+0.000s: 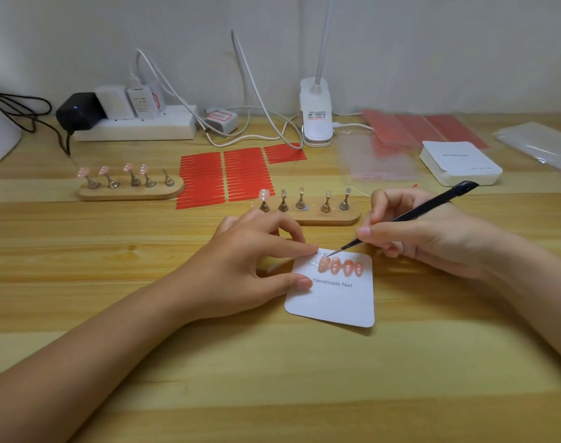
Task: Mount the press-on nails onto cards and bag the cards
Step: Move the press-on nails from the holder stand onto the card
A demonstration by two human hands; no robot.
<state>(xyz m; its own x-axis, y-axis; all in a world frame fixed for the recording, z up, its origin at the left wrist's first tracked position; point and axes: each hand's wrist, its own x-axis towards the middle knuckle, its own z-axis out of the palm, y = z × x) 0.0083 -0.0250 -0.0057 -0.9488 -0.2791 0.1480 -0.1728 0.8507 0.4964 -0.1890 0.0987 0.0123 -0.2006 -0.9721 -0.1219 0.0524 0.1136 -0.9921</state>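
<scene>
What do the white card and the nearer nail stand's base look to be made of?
White card: thin matte paperboard, apparently; flat, printed text, rounded corners. Nearer stand base: likely wood with a smooth finish; tan, grain faintly visible.

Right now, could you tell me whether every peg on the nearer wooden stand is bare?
No: the leftmost peg of the nearer wooden stand holds one pink nail, while its other four pegs are bare.

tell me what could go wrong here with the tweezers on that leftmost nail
1. The tweezers tip sits on the leftmost nail; a slip might scratch it or nudge it crooked against the other three.
2. The left hand pins only the card's left edge, so the card could pivot.
</scene>
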